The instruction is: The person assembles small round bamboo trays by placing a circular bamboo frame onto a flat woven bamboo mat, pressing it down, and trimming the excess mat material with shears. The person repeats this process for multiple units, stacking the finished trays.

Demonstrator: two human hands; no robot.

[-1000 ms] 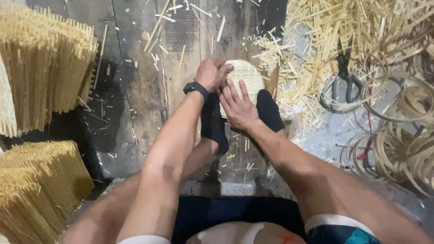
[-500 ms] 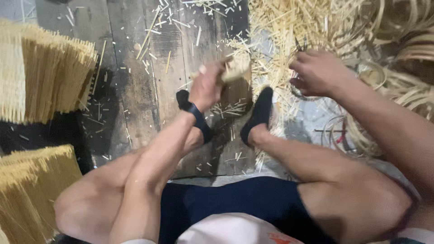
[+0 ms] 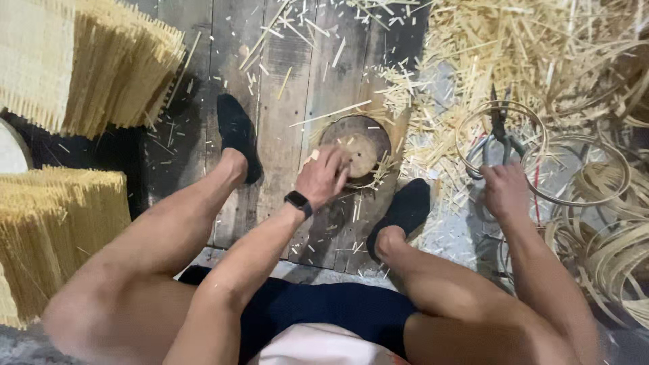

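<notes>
Resting on the round wooden block, the left hand is lying loosely curled; the right hand is gripping the shears amid bamboo slivers.

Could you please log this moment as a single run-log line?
left hand: on round wooden block | right hand: at shears | bamboo rings beside

Pale straw tones vs dark wood & black.

Floorboards: dark grey-brown, weathered, flecked w/ pale yellow splinters. Round block, centre: brown rim, tan middle. Bamboo strip bundles, upper left & left edge: straw yellow. Strip heap, upper right: pale cream-yellow. Hoops, right: tan. Shears: dark grey metal. Socks: black. Watch: black. Shorts, bottom: navy.
</notes>
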